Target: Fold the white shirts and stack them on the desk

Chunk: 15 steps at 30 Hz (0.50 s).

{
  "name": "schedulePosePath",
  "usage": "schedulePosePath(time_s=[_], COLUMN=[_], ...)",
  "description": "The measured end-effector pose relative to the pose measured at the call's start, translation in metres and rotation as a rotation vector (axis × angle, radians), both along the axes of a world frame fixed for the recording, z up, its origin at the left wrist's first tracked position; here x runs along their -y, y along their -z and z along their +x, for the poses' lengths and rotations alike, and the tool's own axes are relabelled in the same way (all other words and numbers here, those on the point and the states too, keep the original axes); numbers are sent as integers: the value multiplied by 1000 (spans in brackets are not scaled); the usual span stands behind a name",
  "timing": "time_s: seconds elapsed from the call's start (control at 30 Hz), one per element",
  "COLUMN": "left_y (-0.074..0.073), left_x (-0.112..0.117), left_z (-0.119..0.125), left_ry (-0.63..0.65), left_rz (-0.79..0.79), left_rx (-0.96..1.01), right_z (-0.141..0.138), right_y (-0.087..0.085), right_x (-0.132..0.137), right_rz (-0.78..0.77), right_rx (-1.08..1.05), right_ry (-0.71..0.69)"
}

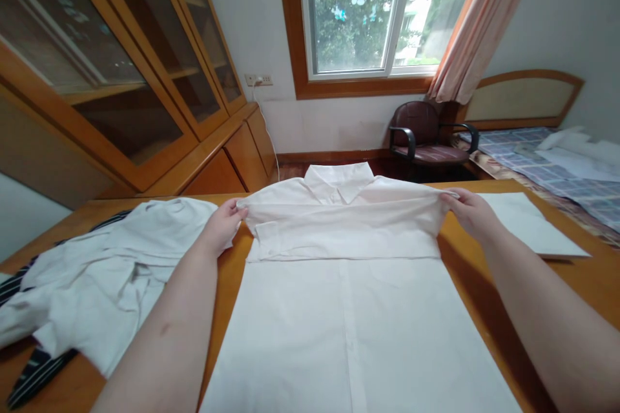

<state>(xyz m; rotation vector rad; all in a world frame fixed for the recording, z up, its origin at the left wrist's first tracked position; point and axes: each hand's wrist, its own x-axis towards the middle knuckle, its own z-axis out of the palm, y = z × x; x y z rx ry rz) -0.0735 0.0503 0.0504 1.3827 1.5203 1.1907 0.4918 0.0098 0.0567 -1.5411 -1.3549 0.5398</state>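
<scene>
- Clock face centred on the shirt, 12 pointing away from you.
- Your left hand (223,226), at 10 o'clock: thumb and fingers pinching cloth at the shoulder-side edge.
- Your right hand (469,213), at 2 o'clock: same pinch on the opposite edge. Neither hand is free.
- Between them, the white button-front shirt (397,329), face up on the yellow-brown wooden table (581,277); pointed collar (357,184) at 12, button strip running down toward 6.
- What looks like a folded sleeve (358,230) lies flat across the chest from 3 to 9; its cuff (267,237) shows by your left hand.
- Handling, by judgement: light, thin, soft, not fragile; crisper at collar and cuff, quick to crease. Layers may slide over each other. Best purchase looks to be the shoulder corners, catching all layers, with even tension from both sides.
- At 9, near your left forearm: rumpled heap of white cloth (111,258), dark white-striped cloth (41,374) showing from under it.
- Between 2 and 3, beyond your right wrist: flat white rectangular panel (530,222), material unclear.
- At 1, past the table: maroon padded armchair (421,126).
</scene>
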Motion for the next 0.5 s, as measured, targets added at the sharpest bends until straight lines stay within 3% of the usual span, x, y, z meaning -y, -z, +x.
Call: schedulePosePath(time_s=[0.17,0.3,0.4,0.5], left_y=[-14,-4,13,28], left_x=[59,98,115,115], left_z=[-12,5,24,36], left_ry=[262,488,404,286], left_rz=[-73,-120,-68,-72], left_rx=[-371,-657,-846,-971], right_z=[5,-16,-36,-47], right_y=[-1,14,32,47], right_x=[59,96,109,104], right_rz=[-212,-300,-265,-228], right_rx=[8,268,502,685], right_ry=[-202,-342,-393,-364])
